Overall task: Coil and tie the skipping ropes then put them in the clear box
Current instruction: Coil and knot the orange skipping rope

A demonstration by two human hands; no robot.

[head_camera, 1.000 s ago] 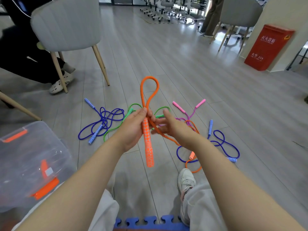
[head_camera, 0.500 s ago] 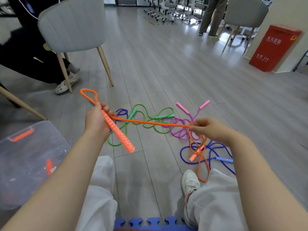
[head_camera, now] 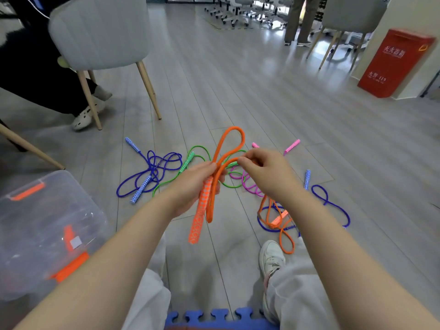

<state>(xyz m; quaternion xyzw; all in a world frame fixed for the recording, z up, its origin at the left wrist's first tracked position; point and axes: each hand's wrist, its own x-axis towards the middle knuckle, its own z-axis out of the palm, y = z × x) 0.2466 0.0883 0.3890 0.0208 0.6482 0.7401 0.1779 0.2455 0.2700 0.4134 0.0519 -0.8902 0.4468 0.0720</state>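
My left hand (head_camera: 194, 184) grips the orange skipping rope (head_camera: 228, 144) at its patterned handle (head_camera: 201, 210), with one loop standing above the fist and another hanging below. My right hand (head_camera: 266, 172) pinches the same rope's cord just right of the fist. The rest of the orange cord and its second handle (head_camera: 278, 220) lie on the floor by my right foot. Loose on the floor are a purple rope (head_camera: 152, 172), a green rope (head_camera: 188, 160), a pink rope (head_camera: 291, 146) and a second purple rope (head_camera: 331, 203). The clear box (head_camera: 35, 225) stands at the left.
A grey chair (head_camera: 100, 32) with wooden legs stands at the back left, with a seated person's foot (head_camera: 88, 113) beside it. A red box (head_camera: 395, 63) stands against the wall at the right. A blue foam mat (head_camera: 219, 317) lies under me, my shoe (head_camera: 271, 258) ahead of it.
My hands, spread apart with the cord stretched between them half a second ago, have come back together. A second loop now hangs below my left fist.
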